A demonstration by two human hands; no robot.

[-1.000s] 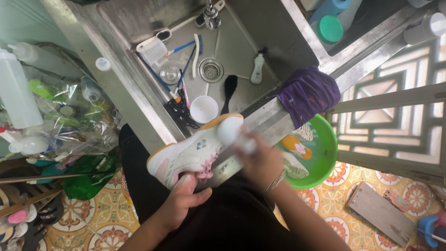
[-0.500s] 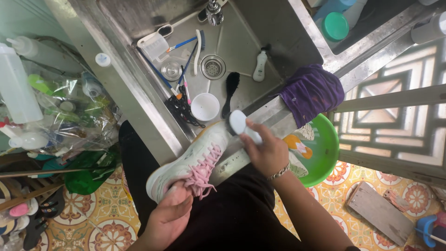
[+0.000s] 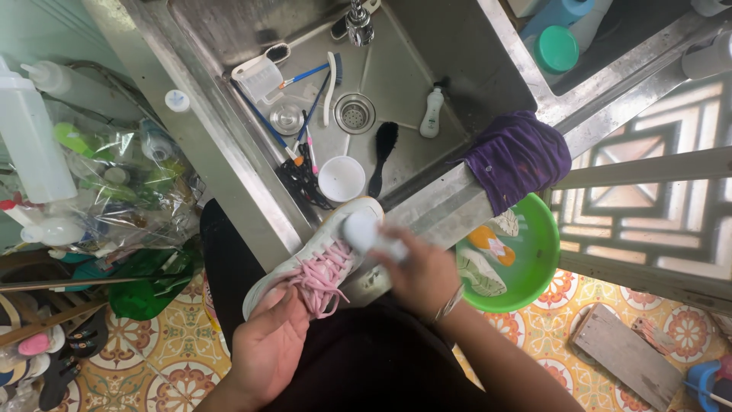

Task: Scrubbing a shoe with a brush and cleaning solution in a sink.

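A steel sink (image 3: 457, 69) fills the upper middle, its near rim running down-left to up-right; in its basin lie brushes, a white cup (image 3: 341, 178), a black brush (image 3: 381, 152) and a small white bottle (image 3: 431, 112) around the drain. A purple cloth (image 3: 518, 156) hangs over the rim's right end, and below it on the tiled floor (image 3: 175, 343) stands a green basin (image 3: 534, 252) holding another shoe. Left of the sink, bottles sit in clear bags. A white shoe (image 3: 305, 255) with pink laces (image 3: 324, 278) rests across the sink's near rim, its long axis slanting from the heel at lower left to the toe at upper right, which pokes over the rim toward the white cup. The left hand (image 3: 267, 343) is at the heel end, fingers curled over the laces and the shoe's opening, steadying it from below. The right hand (image 3: 419, 275) is closed around a white brush (image 3: 366, 233) whose round head presses on the shoe's toe side. Blur hides the bristles. So the shoe lies up and left of the right grip, and the left hand is nearer its heel, the right nearer its toe.
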